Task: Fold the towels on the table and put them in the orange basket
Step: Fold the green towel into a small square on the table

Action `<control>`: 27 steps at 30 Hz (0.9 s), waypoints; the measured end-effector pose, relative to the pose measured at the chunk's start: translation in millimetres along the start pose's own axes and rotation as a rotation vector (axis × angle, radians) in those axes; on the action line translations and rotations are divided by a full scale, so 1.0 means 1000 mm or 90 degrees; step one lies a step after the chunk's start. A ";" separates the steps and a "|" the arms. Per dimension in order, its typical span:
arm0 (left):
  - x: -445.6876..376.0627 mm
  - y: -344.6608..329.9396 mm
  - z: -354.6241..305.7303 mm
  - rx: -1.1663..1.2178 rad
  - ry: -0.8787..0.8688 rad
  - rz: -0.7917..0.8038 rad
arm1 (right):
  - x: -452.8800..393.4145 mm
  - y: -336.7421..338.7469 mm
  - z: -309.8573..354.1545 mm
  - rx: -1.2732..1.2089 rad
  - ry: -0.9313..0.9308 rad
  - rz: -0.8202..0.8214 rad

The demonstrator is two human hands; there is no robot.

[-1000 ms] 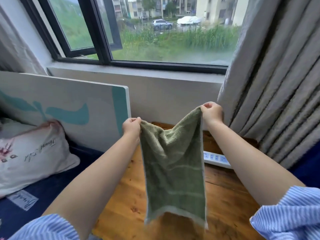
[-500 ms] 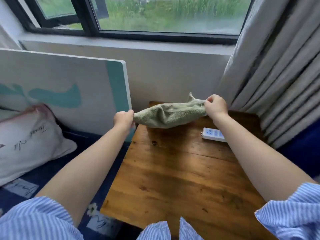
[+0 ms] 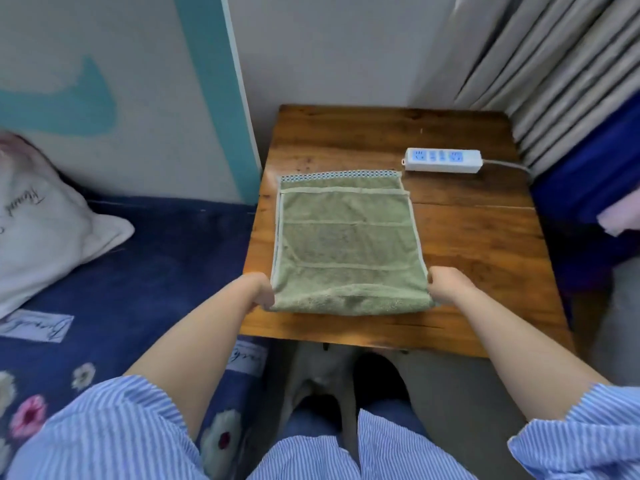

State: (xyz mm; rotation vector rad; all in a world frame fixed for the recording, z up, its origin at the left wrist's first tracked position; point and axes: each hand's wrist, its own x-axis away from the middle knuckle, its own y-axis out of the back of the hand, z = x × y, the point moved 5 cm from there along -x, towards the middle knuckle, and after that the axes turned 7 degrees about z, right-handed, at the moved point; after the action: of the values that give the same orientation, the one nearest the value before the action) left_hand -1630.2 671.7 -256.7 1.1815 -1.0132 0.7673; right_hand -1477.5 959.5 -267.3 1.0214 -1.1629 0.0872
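- We find the green terry towel [image 3: 348, 247] lying flat on the square brown wooden table [image 3: 485, 258], already doubled over once, its fold along the near edge and its two hemmed ends at the far side.
- The far ends do not meet: the lower layer, with its checked trim, shows beyond the upper hem.
- The left hand [image 3: 260, 295] grasps the near left corner of the fold; the right hand [image 3: 446, 285] grasps the near right corner.
- The white power strip [image 3: 444, 160] lies on the table just beyond the towel's far right corner, apart from it.
- No orange basket is in view.
- We judge the next fold sound only if both corners travel together, level, and the side edges are kept aligned, clear of the strip.
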 end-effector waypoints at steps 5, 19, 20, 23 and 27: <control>-0.008 -0.024 0.011 -0.182 0.019 0.048 | 0.010 -0.035 -0.008 0.084 -0.027 0.057; -0.048 0.043 -0.029 -0.067 -0.045 -0.109 | -0.035 0.020 0.016 -0.091 0.072 0.006; -0.053 0.054 -0.038 -0.077 -0.046 -0.113 | -0.047 0.032 0.019 -0.093 0.080 0.000; -0.061 0.078 -0.057 -0.095 -0.056 -0.134 | -0.068 0.060 0.034 -0.101 0.108 -0.035; -0.079 0.112 -0.087 -0.118 -0.063 -0.112 | -0.109 0.102 0.044 -0.112 0.140 -0.074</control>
State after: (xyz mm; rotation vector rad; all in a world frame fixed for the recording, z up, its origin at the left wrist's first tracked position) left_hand -1740.7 784.1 -293.6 1.1390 -1.0228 0.4699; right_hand -1612.9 1033.5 -288.4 0.8974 -0.8941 0.0048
